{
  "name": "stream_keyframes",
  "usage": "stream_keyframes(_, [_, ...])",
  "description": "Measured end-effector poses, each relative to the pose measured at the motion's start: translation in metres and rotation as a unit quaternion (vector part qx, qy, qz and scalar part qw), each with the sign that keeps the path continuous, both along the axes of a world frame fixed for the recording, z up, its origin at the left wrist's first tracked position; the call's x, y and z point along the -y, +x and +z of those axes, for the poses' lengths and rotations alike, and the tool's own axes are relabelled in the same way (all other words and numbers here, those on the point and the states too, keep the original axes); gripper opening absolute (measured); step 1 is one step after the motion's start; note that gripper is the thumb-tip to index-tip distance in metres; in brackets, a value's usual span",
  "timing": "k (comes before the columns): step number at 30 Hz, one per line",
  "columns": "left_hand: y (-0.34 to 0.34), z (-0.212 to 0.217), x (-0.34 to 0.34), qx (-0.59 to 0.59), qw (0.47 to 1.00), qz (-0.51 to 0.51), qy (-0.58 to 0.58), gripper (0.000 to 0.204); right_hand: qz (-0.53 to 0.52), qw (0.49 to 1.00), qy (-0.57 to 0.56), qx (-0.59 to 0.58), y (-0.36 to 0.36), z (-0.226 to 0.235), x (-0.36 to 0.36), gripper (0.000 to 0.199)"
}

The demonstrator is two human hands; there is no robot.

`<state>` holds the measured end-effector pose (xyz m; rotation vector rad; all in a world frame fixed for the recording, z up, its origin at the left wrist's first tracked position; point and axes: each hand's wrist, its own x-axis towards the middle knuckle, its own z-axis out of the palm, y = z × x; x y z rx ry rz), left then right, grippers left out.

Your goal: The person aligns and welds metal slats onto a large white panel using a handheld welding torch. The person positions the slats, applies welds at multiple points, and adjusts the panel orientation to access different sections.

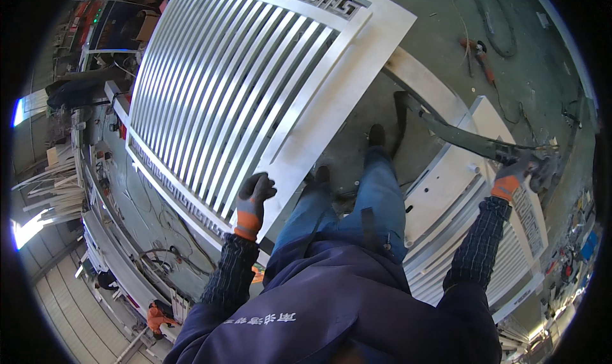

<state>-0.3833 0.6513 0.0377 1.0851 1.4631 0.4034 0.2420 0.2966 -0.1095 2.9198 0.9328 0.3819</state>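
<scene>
My left hand, in a dark glove with an orange cuff, is loosely curled over the near corner of a large white slatted metal panel. Nothing shows in its fingers, and I cannot tell whether it touches the panel. Out to the right, my gloved right hand is closed around the near end of a long dark tool. The tool reaches across toward my feet and has a bent far end; its exact kind is unclear. Below that arm lies a second white slatted panel, partly hidden by my sleeve.
An orange power tool with a cord lies on the green floor at the upper right. Loose cables run along the floor at left. A person in orange is at the lower left. Metal lengths are stacked at far left.
</scene>
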Motion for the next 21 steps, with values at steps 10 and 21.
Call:
stream_keyframes(10, [-0.042,-0.007,-0.098,0.003,0.979,-0.181,0.09,0.054,0.275,0.898,0.288,0.19,-0.134,0.226,-0.053,0.026])
stream_keyframes(21, [0.03,-0.13,-0.161,-0.2,0.907,-0.362,0.086,0.08,-0.017,0.433,0.56,-0.706,-0.355,0.103,-0.133,0.038])
